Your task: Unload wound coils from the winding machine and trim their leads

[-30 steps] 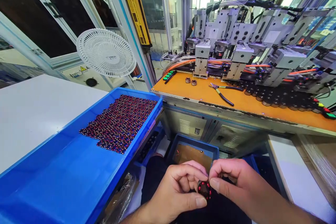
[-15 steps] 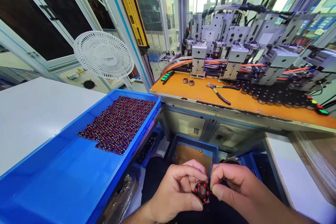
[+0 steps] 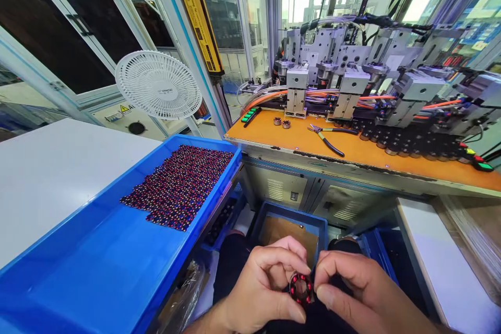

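Observation:
My left hand point(image 3: 266, 284) holds a small stator point(image 3: 301, 288), a dark ring with red segments around its inner side, between thumb and fingers. The ring's open face is turned up toward me. Close against its right edge, my right hand point(image 3: 348, 284) has thumb and forefinger pinched together. Whatever lies in that pinch is too small or hidden to make out. Both hands are over my lap, in front of a blue bin point(image 3: 324, 229) with brown cardboard in its bottom.
At left, a long blue tray point(image 3: 94, 266) bears tightly packed rows of small red-and-dark parts point(image 3: 180, 185). Ahead, an orange-topped bench point(image 3: 258, 133) carries two rings point(image 3: 282, 122), cutting pliers point(image 3: 326, 135) and a machine point(image 3: 352, 81). A white fan point(image 3: 159, 85) stands behind the tray.
The view has shifted slightly. Both hands keep nearly the same pose around the stator, with the right fingertips still pinched by its edge.

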Motion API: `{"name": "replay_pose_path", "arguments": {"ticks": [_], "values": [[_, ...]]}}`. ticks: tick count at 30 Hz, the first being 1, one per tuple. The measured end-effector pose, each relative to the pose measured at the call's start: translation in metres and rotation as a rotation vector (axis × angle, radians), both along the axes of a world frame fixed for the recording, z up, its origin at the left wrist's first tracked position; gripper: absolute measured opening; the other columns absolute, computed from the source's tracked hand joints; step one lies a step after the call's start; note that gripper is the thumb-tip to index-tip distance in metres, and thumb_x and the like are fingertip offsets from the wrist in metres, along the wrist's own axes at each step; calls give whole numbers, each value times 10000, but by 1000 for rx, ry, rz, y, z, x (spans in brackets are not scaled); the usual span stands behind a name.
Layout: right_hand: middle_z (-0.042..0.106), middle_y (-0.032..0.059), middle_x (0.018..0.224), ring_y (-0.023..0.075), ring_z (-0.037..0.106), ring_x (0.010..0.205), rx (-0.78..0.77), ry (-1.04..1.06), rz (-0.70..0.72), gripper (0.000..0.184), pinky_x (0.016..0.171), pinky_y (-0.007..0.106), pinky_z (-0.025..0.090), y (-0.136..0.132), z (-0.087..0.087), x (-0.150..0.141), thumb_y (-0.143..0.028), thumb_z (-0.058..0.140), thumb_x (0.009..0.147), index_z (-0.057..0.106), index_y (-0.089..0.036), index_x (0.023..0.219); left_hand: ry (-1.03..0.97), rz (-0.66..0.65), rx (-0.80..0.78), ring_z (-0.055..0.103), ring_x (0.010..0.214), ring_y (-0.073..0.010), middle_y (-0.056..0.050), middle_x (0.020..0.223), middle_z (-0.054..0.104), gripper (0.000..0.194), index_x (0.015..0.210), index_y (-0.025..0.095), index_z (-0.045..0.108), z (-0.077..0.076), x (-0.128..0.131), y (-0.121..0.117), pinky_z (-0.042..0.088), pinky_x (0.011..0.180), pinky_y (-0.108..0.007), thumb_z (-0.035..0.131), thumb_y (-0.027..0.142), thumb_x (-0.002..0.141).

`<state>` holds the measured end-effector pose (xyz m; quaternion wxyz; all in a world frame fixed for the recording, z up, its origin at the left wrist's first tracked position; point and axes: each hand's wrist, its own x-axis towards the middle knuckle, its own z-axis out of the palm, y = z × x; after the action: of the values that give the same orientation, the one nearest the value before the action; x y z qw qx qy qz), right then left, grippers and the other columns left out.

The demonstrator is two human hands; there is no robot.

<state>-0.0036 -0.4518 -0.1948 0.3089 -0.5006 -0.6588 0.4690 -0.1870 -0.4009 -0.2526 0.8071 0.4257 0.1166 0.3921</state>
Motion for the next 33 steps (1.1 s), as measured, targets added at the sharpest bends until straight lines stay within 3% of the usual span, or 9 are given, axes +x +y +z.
{"name": "replay_pose_path", "arguments": {"ticks": [3, 5, 8, 10, 14, 18, 24, 29, 33], "values": [[657, -47, 755, 84, 621, 721, 179, -98, 100, 152, 702, 168, 470, -3, 1, 5, -214, 592, 926, 604, -204, 775, -11, 1, -10, 586, 640, -16, 10, 920, 552, 395, 914, 248, 793, 0, -1, 0, 473, 614, -143, 932, 209, 546], [665, -40, 755, 84, 633, 722, 395, -173, 149, 122, 743, 169, 494, -1, 4, 11, -199, 596, 941, 603, -201, 819, -21, -6, -22, 626, 643, -27, 12, 925, 555, 382, 919, 250, 788, 0, -1, 0, 491, 618, -144, 925, 227, 564], [688, 8, 823, 104, 644, 781, 737, -302, 77, 132, 804, 198, 517, 6, 11, 16, -266, 529, 1000, 615, -184, 943, -66, -59, -66, 682, 653, -55, 13, 935, 566, 400, 919, 243, 782, -3, -1, 2, 522, 614, -146, 930, 222, 549], [682, 27, 840, 104, 637, 799, 859, -341, 82, 188, 798, 200, 522, 12, 15, 15, -287, 495, 1020, 627, -167, 958, -95, -117, -111, 700, 657, -65, 16, 951, 573, 445, 912, 241, 782, -4, -1, 2, 535, 608, -144, 944, 175, 503], [675, 25, 813, 101, 606, 741, 872, -347, 210, 204, 732, 222, 528, 20, 20, 9, -252, 509, 1014, 663, -164, 912, -110, -157, -170, 697, 652, -64, 21, 945, 595, 487, 892, 238, 788, -4, -1, 2, 562, 620, -155, 951, 113, 450], [673, 22, 769, 111, 600, 742, 861, -347, 239, 204, 713, 235, 530, 24, 20, 6, -251, 561, 987, 668, -173, 831, -99, -137, -192, 681, 655, -57, 11, 916, 622, 467, 869, 206, 791, -6, -2, 0, 579, 639, -160, 959, 132, 439], [645, -2, 653, 96, 549, 601, 955, -295, 177, 229, 592, 239, 491, 27, 14, 2, -211, 576, 976, 650, -176, 762, -114, -125, -172, 701, 659, -69, 0, 980, 595, 432, 905, 208, 785, -13, -3, 0, 584, 627, -166, 944, 167, 505], [674, 24, 709, 108, 595, 630, 923, -196, 101, 182, 601, 239, 523, 20, 1, -2, -188, 535, 992, 665, -171, 865, -112, -96, -146, 671, 652, -47, 5, 954, 563, 384, 912, 226, 792, -7, -3, 2, 559, 620, -157, 929, 201, 554], [644, 26, 701, 115, 604, 617, 860, -144, -51, 144, 578, 234, 527, 14, -13, -11, -171, 525, 984, 630, -175, 885, -80, -6, -47, 595, 680, -23, 2, 935, 550, 389, 921, 249, 800, -1, -1, 4, 492, 629, -138, 912, 130, 568]]}}
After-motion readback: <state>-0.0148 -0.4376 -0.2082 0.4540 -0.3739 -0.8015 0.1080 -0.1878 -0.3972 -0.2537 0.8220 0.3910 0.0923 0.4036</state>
